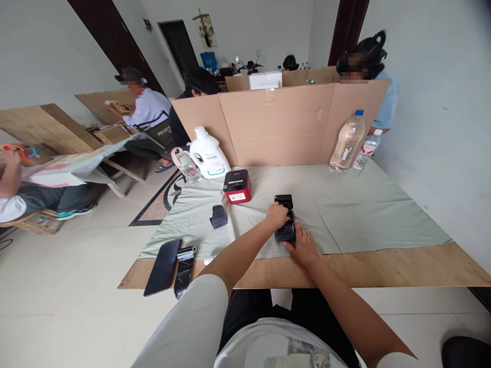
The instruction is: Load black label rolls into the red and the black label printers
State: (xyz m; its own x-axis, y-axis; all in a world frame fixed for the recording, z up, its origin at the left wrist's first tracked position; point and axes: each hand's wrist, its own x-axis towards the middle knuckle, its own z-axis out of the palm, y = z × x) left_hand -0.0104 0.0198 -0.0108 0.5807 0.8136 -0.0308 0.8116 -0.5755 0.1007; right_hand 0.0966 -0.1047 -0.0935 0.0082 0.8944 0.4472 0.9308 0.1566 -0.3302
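Note:
Both of my hands rest on a small black printer-like device (285, 209) standing on the pale green cloth (356, 214) in the middle of the table. My left hand (276, 215) grips its left side and top. On the device's right and near side lies my right hand (303, 245), holding it. The device's lid stands up at the far end. A red and black box-shaped device (237, 186) sits just left of it, and a small dark pouch (219, 216) lies nearer me on the left.
A black phone (163, 267) and a black glossy object (184, 268) lie at the wooden table's (402, 268) near left corner. A white jug (208, 154), a pink bottle (186, 164) and two water bottles (347, 143) stand by the cardboard screen (284, 122). Other people sit beyond it and at left.

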